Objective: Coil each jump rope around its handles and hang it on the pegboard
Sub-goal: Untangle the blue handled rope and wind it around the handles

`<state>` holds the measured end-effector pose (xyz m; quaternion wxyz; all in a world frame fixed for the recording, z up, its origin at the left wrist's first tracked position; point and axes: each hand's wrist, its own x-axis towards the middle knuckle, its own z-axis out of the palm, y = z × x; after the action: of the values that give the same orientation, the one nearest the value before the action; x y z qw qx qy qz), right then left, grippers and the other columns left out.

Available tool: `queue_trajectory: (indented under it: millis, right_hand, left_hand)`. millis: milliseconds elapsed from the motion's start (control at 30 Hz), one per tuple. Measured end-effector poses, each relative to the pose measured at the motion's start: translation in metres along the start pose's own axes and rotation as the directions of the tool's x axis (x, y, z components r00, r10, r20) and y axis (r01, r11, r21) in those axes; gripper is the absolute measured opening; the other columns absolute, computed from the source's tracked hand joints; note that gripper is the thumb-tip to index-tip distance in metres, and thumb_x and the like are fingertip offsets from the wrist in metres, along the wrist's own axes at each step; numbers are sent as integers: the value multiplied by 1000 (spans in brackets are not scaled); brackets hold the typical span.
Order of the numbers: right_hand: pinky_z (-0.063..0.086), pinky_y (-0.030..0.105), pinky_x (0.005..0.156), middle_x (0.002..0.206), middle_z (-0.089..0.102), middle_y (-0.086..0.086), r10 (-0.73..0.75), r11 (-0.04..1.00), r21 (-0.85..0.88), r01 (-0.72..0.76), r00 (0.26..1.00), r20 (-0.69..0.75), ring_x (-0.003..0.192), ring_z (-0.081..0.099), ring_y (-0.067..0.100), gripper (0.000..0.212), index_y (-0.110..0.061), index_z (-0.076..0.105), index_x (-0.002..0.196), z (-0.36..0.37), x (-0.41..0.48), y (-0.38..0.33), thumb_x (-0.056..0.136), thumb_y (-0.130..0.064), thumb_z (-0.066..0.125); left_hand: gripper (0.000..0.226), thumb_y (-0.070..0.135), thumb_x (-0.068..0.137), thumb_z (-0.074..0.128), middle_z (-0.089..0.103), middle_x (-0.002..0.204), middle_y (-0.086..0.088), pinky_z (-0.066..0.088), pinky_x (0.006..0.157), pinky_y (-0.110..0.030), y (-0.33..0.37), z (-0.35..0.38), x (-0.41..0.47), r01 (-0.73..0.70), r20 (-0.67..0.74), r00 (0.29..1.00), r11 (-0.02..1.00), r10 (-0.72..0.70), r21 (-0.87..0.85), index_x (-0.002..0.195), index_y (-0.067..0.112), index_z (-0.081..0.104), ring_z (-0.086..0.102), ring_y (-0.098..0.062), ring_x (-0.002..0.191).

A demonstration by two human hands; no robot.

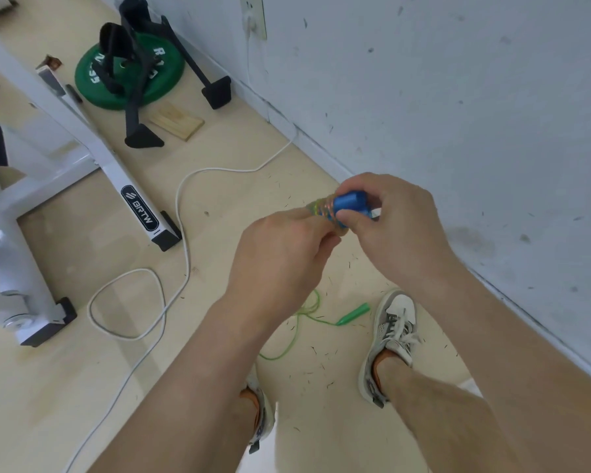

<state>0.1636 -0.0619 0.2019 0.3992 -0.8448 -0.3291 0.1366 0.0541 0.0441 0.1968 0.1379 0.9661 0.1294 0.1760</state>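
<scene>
Light: bright, even, diffuse | Shadows: soft, faint on floor (219,387) under white frame (110,165) | Focus: soft overall, coiled jump rope (338,208) slightly blurred | Distortion: wide-angle stretch at edges

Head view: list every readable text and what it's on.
"BRTW": black oval label on the white frame leg.
Green weight plate: white lettering, mostly covered by black straps; only a lone "R" reads, no whole word.
Blue handle and coiled rope: no text visible.
</scene>
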Motion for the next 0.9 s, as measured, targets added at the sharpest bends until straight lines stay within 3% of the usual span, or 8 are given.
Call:
queue_trajectory:
  millis: [200,300,367,533,667,733,800,900]
  right_hand:
    - [39,11,76,101,62,-6,-106,978,-141,154,948,299,94,56,13,31,-26,71,108,-1,0,-3,87,-5,61]
    - [47,28,86,105,68,-6,-68,993,-66,101,917,394,98,60,12,37,-27,71,112,-6,1,-3,88,-2,59]
    - [51,27,83,98,70,-13,-35,999,43,18,901,432,94,64,4,38,-28,71,108,-11,2,-1,87,1,61]
    - [54,21,66,89,75,0,-49,874,431,-226,840,541,78,70,9,31,-16,71,101,-26,3,6,86,10,63]
    - [58,32,73,96,72,10,-100,620,691,-373,835,541,85,67,23,25,-13,73,99,-27,4,9,79,1,71]
    - [57,31,72,96,70,12,-77,462,784,-415,862,502,83,65,23,25,-6,71,101,-23,4,7,77,-3,70]
    - [57,23,64,90,70,11,7,302,842,-447,884,467,75,66,18,27,0,67,102,-16,2,0,76,-3,65]
    - [57,22,63,85,70,13,210,140,901,-411,901,379,70,68,18,23,3,64,101,-4,0,-5,78,3,63]
  left_hand:
    - [23,36,75,65,63,63,0,50,50,-37,-3,-4,2,45,-30,998,993,-49,-105,76,14,73,58,-20,56]
    - [20,34,74,71,68,73,1,50,64,-37,-6,-9,1,223,65,975,945,-213,-241,86,19,75,60,-18,68]
    - [10,32,76,75,70,76,5,50,68,-34,-9,-12,0,347,148,938,870,-315,-351,84,26,76,60,-12,71]
    - [13,31,75,75,66,60,6,43,56,-19,-10,-20,5,578,412,814,503,-409,-643,75,18,76,54,-5,54]
    - [26,31,69,73,63,66,-12,51,55,-25,-10,-17,7,617,559,705,-13,-437,-787,71,6,70,58,-21,57]
    - [12,8,81,68,55,58,-3,42,42,-17,-7,-11,9,577,563,684,-128,-464,-806,70,12,67,50,-10,46]
    - [23,5,82,56,48,55,2,27,41,-17,-6,-2,9,566,504,700,-36,-506,-823,64,18,62,36,-8,44]
    - [34,18,96,52,49,52,7,30,46,-22,5,8,5,560,314,790,412,-527,-719,63,15,56,37,-10,46]
